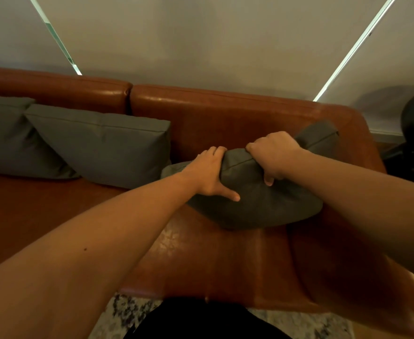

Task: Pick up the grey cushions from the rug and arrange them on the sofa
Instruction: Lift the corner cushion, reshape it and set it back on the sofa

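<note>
Now my left hand (210,171) and right hand (273,156) clutch one crumpled grey cushion (262,204) on the brown sofa (225,253), two more cushions (103,145) propped against its back, three counted.

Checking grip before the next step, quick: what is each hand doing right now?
Left hand: closed on the grey cushion's top edge.
Right hand: closed on the same cushion.

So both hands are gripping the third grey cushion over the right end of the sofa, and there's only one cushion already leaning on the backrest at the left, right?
Not quite. The head view shows two cushions already leaning on the backrest at the left: the far-left cushion and the second cushion. The rest holds: the left hand and right hand grip the held cushion over the right end of the sofa.
</note>
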`<state>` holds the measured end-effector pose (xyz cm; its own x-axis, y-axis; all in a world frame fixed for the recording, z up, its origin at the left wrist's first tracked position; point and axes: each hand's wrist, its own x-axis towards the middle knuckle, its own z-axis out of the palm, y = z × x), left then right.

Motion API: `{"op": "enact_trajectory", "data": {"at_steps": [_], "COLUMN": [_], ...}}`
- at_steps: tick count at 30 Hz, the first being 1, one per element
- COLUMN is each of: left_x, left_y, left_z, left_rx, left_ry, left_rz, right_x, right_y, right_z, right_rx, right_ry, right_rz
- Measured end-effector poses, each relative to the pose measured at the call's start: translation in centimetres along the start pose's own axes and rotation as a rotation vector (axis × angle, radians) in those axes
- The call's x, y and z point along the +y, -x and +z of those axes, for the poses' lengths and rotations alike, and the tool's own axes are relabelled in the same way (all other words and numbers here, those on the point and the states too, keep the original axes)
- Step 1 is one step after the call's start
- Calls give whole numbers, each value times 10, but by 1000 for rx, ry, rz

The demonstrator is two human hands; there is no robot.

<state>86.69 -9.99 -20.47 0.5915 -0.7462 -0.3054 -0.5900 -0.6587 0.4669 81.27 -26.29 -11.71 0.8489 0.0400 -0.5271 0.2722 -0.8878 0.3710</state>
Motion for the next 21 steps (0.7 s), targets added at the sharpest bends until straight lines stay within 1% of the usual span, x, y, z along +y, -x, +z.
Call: {"op": "enact_trajectory", "data": {"at_steps": [3, 5, 8, 9, 12, 15, 17, 19, 21], "left_x": [-12, -17, -9, -3, 2, -13, -19, -21, -28], "left_y": [7, 12, 10, 8, 1, 4, 8, 12, 16], "left_z": [10, 15, 18, 19, 19, 13, 12, 12, 11], "left_rx": [-53, -34, 118, 136, 108, 80, 74, 78, 85], "left_ry": [-40, -62, 74, 109, 123, 117, 108, 97, 102], "left_rz": [-33, -45, 17, 27, 7, -20, -7, 6, 7], "right_x": [-25, -35, -39, -38, -26, 0, 6, 2, 6], "right_y": [-7, -11, -13, -13, -10, -3, 1, 4, 7], "right_z": [-4, -2, 6, 8, 12, 11, 10, 8, 4], "right_rx": [-62, -54, 49, 86, 147, 154, 160, 214, 300], "right_ry": [71, 85, 59, 32, -49, -93, -158, -217, -248], "right_rz": [-25, -50, -104, -116, -83, -23, -59, -72, -32]}}
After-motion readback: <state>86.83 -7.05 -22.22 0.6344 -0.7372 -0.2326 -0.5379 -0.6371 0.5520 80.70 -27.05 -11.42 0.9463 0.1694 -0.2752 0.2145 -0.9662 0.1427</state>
